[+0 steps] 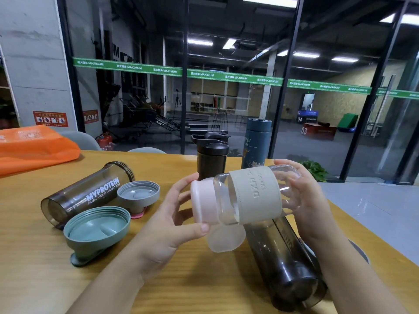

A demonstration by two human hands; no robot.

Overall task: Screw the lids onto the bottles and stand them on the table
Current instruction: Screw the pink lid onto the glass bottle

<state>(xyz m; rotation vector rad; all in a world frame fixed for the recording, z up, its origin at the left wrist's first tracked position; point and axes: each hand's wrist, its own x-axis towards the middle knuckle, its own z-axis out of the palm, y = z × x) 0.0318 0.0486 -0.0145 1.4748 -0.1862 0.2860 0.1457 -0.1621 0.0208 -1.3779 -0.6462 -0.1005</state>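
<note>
I hold a clear bottle with a beige sleeve sideways above the wooden table. My right hand grips its base end. My left hand wraps the pale pink lid sitting on its mouth. A dark smoked bottle lies on its side under the held one, without a lid. A second smoked bottle marked MYPROTEIN lies at the left, open. Beside it rest a green lid and a grey lid, both upside down. A frosted translucent cup lies below the pink lid.
Two capped bottles stand at the table's far edge: a black shaker and a tall blue flask. An orange bag lies at the far left. The table's right edge runs diagonally behind my right arm. Glass walls stand beyond.
</note>
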